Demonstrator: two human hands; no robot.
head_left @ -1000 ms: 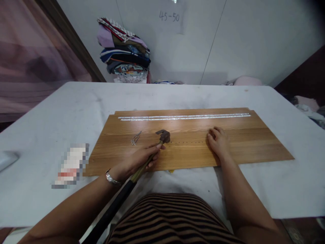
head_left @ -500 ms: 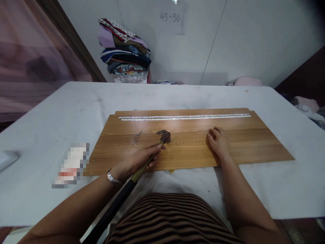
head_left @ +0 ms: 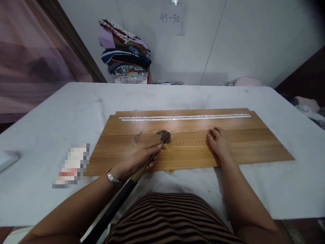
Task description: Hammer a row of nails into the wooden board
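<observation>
My left hand (head_left: 143,157) is closed around the upper handle of a claw hammer (head_left: 165,136). The hammer's rusty head rests over the wooden board (head_left: 193,159), claw toward the left. Its black grip runs down beside my left forearm. On the board's right half lies my right hand (head_left: 219,142), fingers loosely bent and apart, with nothing visible in it. A row of small dark nail heads or holes (head_left: 187,142) stretches between the hammer head and my right fingers. Several loose nails (head_left: 136,139) lie in a small heap left of the hammer.
Two white measuring strips (head_left: 174,118) run along the board's far side. A white cloth covers the table (head_left: 177,96). Left of the board lies a pixelated item (head_left: 72,166), and a white object (head_left: 8,159) is at the left edge. Folded clothes (head_left: 127,54) are stacked against the wall.
</observation>
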